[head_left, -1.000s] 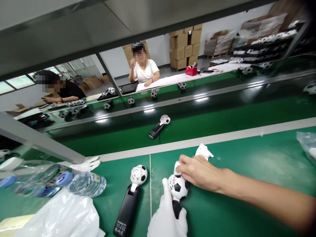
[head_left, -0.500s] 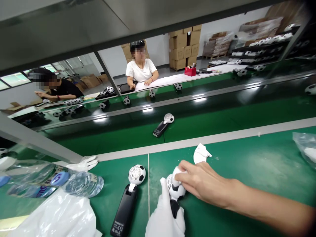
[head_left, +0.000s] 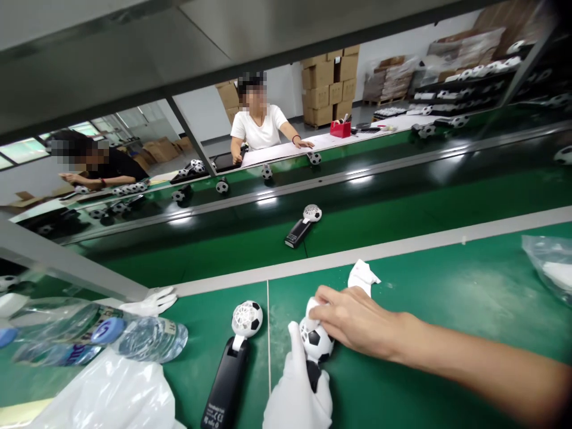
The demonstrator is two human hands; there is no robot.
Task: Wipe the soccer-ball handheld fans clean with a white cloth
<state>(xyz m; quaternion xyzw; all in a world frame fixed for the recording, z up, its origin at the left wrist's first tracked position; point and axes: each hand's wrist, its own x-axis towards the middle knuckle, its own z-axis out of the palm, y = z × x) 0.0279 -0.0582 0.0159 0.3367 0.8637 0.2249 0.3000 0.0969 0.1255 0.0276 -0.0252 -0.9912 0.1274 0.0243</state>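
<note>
White-gloved left hand (head_left: 297,399) clenches a soccer-ball fan (head_left: 316,341) upright at lower centre, over the green counter (head_left: 402,292); the bare right hand (head_left: 357,322) has its fingers (head_left: 326,293) pinching a white cloth (head_left: 313,307) against the ball.

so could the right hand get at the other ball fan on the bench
Probably yes: only the gloved left hand and the fan it holds lie between the right hand and that fan.
</note>
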